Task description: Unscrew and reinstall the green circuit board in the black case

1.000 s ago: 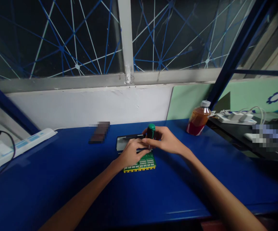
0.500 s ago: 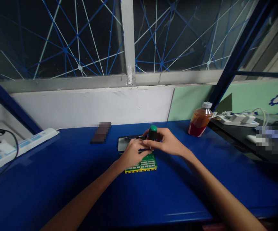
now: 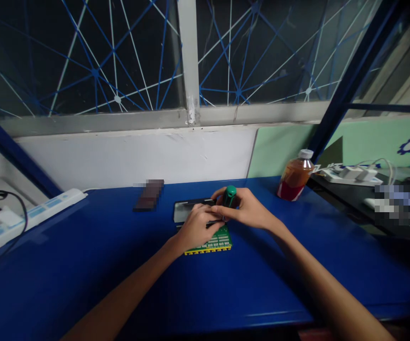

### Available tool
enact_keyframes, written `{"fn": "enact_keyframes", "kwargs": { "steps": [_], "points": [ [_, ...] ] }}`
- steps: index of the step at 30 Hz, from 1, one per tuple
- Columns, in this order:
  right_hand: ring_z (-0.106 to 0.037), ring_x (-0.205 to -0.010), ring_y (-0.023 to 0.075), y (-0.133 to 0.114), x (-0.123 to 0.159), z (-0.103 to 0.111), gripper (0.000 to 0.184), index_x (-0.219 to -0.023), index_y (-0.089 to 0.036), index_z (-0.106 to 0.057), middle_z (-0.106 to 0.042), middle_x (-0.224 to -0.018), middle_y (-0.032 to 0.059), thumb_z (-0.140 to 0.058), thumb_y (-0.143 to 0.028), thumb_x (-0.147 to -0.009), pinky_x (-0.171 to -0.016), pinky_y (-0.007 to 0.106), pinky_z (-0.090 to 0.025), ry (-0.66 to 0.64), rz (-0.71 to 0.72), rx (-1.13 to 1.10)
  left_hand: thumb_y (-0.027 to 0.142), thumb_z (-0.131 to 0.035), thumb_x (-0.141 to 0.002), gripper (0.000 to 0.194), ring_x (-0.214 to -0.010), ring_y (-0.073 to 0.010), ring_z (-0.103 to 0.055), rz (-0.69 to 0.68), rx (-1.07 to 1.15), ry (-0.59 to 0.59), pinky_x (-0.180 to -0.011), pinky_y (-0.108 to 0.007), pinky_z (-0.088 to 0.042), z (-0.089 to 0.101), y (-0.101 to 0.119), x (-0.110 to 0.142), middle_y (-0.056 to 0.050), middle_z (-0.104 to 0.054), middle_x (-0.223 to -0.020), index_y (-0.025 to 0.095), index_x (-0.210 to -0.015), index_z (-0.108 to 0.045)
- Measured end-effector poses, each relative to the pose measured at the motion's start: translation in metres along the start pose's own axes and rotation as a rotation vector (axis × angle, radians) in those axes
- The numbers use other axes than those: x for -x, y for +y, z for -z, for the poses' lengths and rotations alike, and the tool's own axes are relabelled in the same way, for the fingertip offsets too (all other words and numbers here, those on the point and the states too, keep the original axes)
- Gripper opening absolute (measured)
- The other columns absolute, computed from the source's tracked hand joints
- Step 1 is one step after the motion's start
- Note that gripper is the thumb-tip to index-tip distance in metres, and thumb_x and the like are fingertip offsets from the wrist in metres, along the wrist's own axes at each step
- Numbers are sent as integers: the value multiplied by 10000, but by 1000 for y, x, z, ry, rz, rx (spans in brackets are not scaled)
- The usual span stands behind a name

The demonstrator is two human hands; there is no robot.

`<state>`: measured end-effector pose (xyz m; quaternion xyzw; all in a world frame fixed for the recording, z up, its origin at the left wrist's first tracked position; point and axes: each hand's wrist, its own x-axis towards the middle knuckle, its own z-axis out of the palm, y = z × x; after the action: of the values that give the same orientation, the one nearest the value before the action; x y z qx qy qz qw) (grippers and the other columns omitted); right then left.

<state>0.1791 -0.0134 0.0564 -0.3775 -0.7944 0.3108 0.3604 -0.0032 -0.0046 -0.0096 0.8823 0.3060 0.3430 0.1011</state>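
Note:
My right hand (image 3: 248, 207) is wrapped round a screwdriver (image 3: 230, 195) with a green handle. The handle's end leans slightly to the right. My left hand (image 3: 200, 222) lies over a green circuit board (image 3: 221, 240) that has a yellow strip along its near edge. The left thumb and fingertips come together close to the screwdriver's lower end; what they pinch there is hidden. Behind the board, a black-framed part with a pale grey panel (image 3: 182, 213) rests partly under my left hand. The screwdriver tip cannot be seen.
On the blue table (image 3: 198, 293), a dark flat object (image 3: 150, 195) lies at the back left. A long white power strip (image 3: 31, 222) runs along the left side. The bottle of reddish-brown drink (image 3: 295, 177) stands at the back right, near another power strip (image 3: 354, 176) with cables.
The screwdriver's handle end has tipped a little to the right, with my right hand still round it. My left hand has stayed nearly in place over the board.

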Motion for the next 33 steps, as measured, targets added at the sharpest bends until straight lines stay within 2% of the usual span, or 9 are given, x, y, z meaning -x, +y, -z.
{"fn": "enact_keyframes", "kwargs": {
  "steps": [6, 16, 20, 24, 29, 33],
  "points": [
    [-519, -629, 132, 0, 0, 0, 339, -986, -188, -659, -628, -731, 2, -647, -457, -780, -562, 274, -402, -1, -3, 6, 187, -578, -850, 188, -916, -212, -640, 7, 36, -12, -843, -414, -472, 1, 2, 1, -39, -725, -912, 233, -940, -736],
    [-536, -639, 138, 2, -1, -1, 314, -979, -193, -653, -626, -727, 0, -651, -440, -786, -558, 275, -408, 9, 0, 7, 224, -603, -849, 154, -905, -208, -653, 18, 92, -11, -841, -387, -491, 2, 1, 0, -53, -731, -920, 202, -918, -740],
    [-544, -650, 141, 3, 0, -1, 398, -1100, -202, -600, -645, -787, 8, -682, -400, -765, -579, 280, -426, 7, 11, -35, 192, -567, -863, 179, -912, -209, -648, -2, 79, -26, -840, -399, -482, 4, 4, -1, -46, -731, -913, 211, -921, -735],
    [-521, -615, 127, 5, 0, -1, 474, -1181, -213, -546, -636, -793, 3, -696, -358, -755, -557, 271, -417, -4, -7, -72, 234, -622, -848, 124, -878, -216, -654, 42, 71, 6, -839, -417, -475, 3, 3, -2, -44, -737, -858, 214, -863, -744],
    [-444, -562, 105, 4, -1, -1, 385, -1097, -205, -599, -543, -670, -35, -694, -357, -756, -503, 246, -364, 19, 4, -14, 237, -634, -841, 121, -899, -217, -650, 45, 60, 14, -856, -418, -469, 1, 1, 0, -50, -731, -895, 206, -886, -743],
    [-448, -568, 104, 3, -1, -2, 338, -1055, -197, -625, -561, -680, -25, -682, -367, -769, -502, 241, -366, 28, 8, 12, 192, -591, -859, 158, -929, -211, -644, 26, 69, -15, -875, -415, -459, 1, 0, 1, -42, -727, -929, 214, -919, -736]
  ]
}}
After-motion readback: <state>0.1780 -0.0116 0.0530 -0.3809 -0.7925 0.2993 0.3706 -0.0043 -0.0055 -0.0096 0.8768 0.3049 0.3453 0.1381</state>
